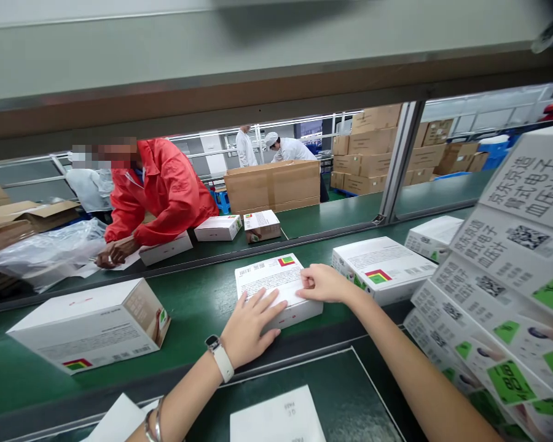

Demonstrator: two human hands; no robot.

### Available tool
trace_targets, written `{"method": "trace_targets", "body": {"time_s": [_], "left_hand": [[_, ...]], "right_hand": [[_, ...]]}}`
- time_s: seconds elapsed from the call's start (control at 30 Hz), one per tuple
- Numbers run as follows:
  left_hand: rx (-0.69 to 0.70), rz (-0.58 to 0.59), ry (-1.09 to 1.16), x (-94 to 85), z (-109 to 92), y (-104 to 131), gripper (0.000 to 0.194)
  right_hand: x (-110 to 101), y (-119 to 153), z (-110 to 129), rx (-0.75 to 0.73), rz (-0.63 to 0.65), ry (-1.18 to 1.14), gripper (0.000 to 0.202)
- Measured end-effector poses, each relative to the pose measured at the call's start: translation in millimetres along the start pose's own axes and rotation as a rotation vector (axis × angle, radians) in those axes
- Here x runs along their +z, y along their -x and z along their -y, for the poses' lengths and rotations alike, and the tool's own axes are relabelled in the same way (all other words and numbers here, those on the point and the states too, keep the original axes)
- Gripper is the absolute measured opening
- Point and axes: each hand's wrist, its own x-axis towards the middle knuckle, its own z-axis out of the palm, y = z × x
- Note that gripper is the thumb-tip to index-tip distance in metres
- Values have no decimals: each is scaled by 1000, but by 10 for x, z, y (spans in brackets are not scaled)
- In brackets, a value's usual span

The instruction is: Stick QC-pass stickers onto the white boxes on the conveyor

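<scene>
A white printed carton [270, 276] with a red, yellow and green mark lies on the green belt in front of me. My left hand [253, 322], wearing a white-strapped watch, rests on its near top edge with fingers spread. At the carton's right edge, my right hand [325, 282] has its fingertips pinched together against the top. Whatever may be between those fingertips is too small to make out. A sheet or card of white paper [276, 420] marked "QC PASS" lies on the near ledge below my hands.
Similar cartons stand on the belt to the left [96, 325] and right [382, 264]. A tall stack of cartons [502, 282] leans in at my right. Across the belt a person in a red jacket [166, 190] handles another carton. A metal post [400, 162] and overhead shelf [258, 55] bound the space.
</scene>
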Motion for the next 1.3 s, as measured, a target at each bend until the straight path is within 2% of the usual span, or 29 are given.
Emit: {"method": "trace_targets", "body": {"time_s": [0.2, 0.3, 0.4, 0.5, 0.6, 0.7, 0.83, 0.97, 1.03, 1.2, 1.3], "left_hand": [[-34, 16, 50, -55, 98, 132, 52], [-71, -1, 134, -97, 178, 199, 53], [-121, -77, 218, -118, 278, 274, 49], [-136, -111, 215, -107, 353, 358, 46], [-132, -96, 173, -78, 383, 443, 47], [-156, -103, 172, -51, 412, 518, 47], [-189, -127, 206, -34, 485, 605, 45], [-211, -145, 246, -57, 545, 685, 44], [-224, -151, 273, -91, 555, 724, 45], [-242, -168, 338, -210, 630, 781, 36], [-258, -126, 359, -273, 735, 779, 36]], "right_hand": [[24, 57, -142, 151, -91, -105, 30], [130, 38, -59, 175, -187, -182, 33], [226, 11, 84, 184, -213, -236, 34], [300, 14, 267, 102, -137, -230, 33], [396, 44, 477, -71, -69, -161, 40], [540, 52, 656, -217, -85, -95, 30], [728, -16, 782, -309, -134, -71, 15], [816, -102, 858, -366, -156, -109, 18], [838, -129, 906, -355, -174, -166, 19], [956, -219, 984, -208, -240, -310, 23], [1034, -281, 1004, -114, -276, -367, 30]]}}
